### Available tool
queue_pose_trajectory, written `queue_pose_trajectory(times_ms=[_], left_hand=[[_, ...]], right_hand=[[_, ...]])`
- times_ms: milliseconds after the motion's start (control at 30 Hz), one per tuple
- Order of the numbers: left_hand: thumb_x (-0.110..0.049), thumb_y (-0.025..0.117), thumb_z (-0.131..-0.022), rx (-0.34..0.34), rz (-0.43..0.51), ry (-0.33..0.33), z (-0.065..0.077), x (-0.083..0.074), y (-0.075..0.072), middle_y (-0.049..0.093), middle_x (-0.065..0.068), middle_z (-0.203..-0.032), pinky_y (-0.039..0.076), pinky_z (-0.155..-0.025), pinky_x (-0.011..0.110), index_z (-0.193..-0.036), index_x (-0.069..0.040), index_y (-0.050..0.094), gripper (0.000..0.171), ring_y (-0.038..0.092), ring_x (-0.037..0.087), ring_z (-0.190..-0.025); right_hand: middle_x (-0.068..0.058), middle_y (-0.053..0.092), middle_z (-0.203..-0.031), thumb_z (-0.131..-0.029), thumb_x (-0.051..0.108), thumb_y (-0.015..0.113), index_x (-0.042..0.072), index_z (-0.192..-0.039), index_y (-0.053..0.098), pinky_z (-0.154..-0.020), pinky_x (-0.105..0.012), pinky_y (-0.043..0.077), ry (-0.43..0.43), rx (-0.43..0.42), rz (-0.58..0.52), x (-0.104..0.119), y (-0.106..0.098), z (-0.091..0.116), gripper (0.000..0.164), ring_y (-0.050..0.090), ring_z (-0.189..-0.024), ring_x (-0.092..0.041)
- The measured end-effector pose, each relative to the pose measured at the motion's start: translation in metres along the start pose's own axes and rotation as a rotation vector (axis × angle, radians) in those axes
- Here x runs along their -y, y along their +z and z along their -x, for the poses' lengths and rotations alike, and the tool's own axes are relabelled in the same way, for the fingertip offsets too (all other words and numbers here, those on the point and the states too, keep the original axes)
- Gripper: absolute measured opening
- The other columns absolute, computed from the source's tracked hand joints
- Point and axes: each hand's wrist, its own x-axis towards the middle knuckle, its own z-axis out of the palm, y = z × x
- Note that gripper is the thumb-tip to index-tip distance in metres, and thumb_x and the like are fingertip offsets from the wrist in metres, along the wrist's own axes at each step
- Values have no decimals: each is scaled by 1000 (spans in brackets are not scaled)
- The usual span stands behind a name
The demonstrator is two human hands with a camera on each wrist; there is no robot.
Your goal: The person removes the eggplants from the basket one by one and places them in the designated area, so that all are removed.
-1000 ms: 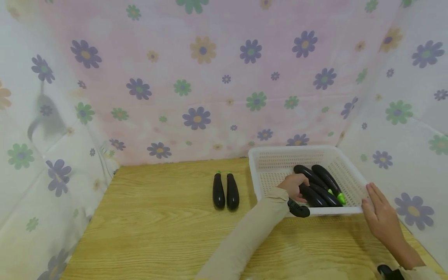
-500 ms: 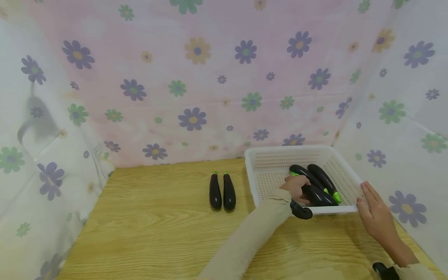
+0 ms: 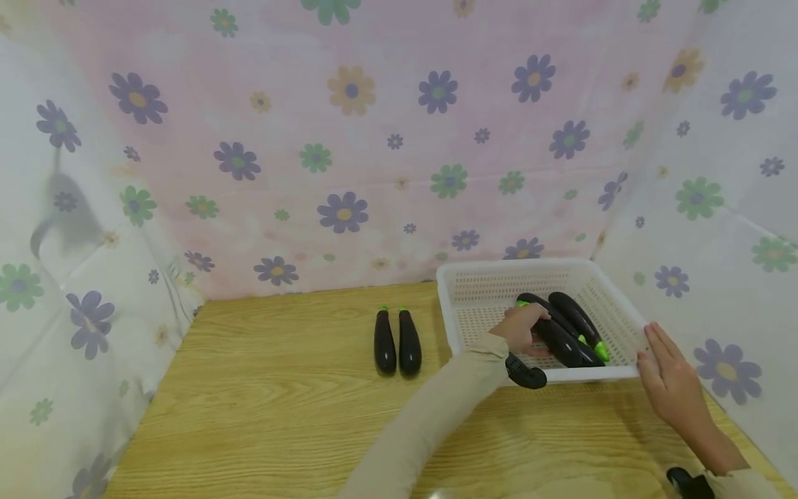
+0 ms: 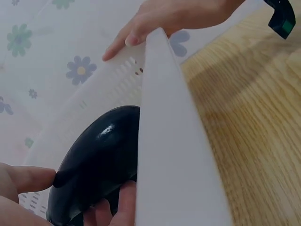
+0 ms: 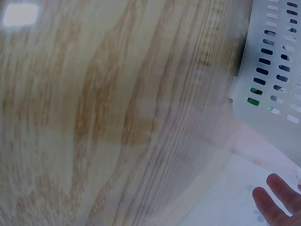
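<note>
A glossy black eggplant (image 3: pixel 559 343) slants in the left fingers (image 4: pixel 33 180), beside others (image 3: pixel 576 320) in the white slotted basket (image 3: pixel 595 374); two more eggplants (image 3: pixel 409 350) lie side by side on the desk (image 3: pixel 280 409).

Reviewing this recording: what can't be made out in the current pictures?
Head view: part of the held eggplant, covered by the left hand.
Head view: part of another eggplant, covered by the held one.
Left wrist view: part of the held eggplant, behind the basket rim.
Right wrist view: most of the right hand, cut off at the lower right corner.
</note>
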Motion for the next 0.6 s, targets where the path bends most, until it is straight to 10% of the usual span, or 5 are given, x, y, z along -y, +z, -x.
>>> queue_pose_trajectory(times_ms=[600], left_hand=[[-13, 66, -82, 96, -57, 40, 17, -18, -17, 60, 12, -92, 47, -80, 61, -90, -7, 64, 10, 60, 33, -88]], right_hand=[[-22, 23, -152, -98, 9, 40, -4, -146, 27, -114, -45, 8, 22, 35, -2, -2, 0, 1, 52, 19, -139, -39]])
